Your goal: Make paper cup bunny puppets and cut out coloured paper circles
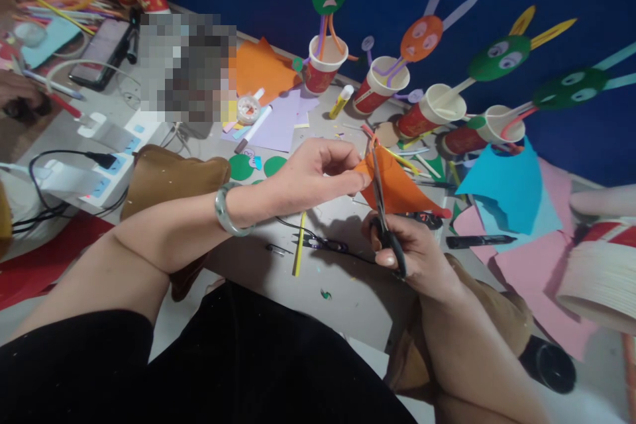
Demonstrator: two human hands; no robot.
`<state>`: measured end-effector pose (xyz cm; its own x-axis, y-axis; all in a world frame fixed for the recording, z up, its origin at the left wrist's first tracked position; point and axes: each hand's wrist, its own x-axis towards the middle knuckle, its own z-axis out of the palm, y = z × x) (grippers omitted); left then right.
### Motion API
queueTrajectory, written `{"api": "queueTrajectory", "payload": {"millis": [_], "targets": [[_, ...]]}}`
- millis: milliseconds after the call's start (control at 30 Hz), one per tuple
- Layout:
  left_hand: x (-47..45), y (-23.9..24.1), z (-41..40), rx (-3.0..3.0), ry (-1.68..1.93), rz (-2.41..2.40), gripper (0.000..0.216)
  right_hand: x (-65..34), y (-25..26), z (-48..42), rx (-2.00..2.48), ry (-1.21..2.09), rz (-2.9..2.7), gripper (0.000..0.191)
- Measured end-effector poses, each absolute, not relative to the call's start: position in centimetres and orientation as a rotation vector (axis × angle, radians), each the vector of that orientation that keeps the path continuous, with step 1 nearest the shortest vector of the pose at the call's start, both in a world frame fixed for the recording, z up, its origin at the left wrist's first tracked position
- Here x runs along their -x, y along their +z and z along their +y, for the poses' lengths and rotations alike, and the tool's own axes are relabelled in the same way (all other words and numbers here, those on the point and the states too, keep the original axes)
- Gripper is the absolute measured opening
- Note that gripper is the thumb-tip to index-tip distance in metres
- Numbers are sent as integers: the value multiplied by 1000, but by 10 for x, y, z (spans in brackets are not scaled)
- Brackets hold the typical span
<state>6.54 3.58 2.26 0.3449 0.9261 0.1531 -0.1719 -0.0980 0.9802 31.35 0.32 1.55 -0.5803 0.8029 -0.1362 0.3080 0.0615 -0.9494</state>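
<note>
My left hand (318, 175) pinches the left edge of an orange paper piece (400, 189) held above the table. A pale green bangle (227, 210) circles that wrist. My right hand (415, 252) grips the black handles of scissors (381, 202), whose blades point up and cross the orange paper. Both hands are closed on what they hold.
Paper cups with paper creature heads (325, 63) stand along the blue wall. Blue paper (507, 189) and pink paper (536, 265) lie right, with a black marker (479, 240) and a cup stack (603, 275). A power strip (106, 172), a phone (102, 53) and another person's hand (20, 93) are left.
</note>
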Motion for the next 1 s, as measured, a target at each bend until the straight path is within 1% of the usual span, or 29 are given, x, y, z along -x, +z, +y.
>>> {"api": "queueTrajectory", "payload": {"millis": [400, 667, 1000], "targets": [[-68, 21, 35, -1338, 1055, 727, 22, -315, 14, 3, 1115, 1626, -1833, 74], [-66, 22, 36, -1354, 1045, 740, 26, -316, 13, 3, 1136, 1679, -1798, 75], [-66, 26, 35, -1338, 1033, 765, 22, -314, 19, 3, 1144, 1639, -1807, 76]]}}
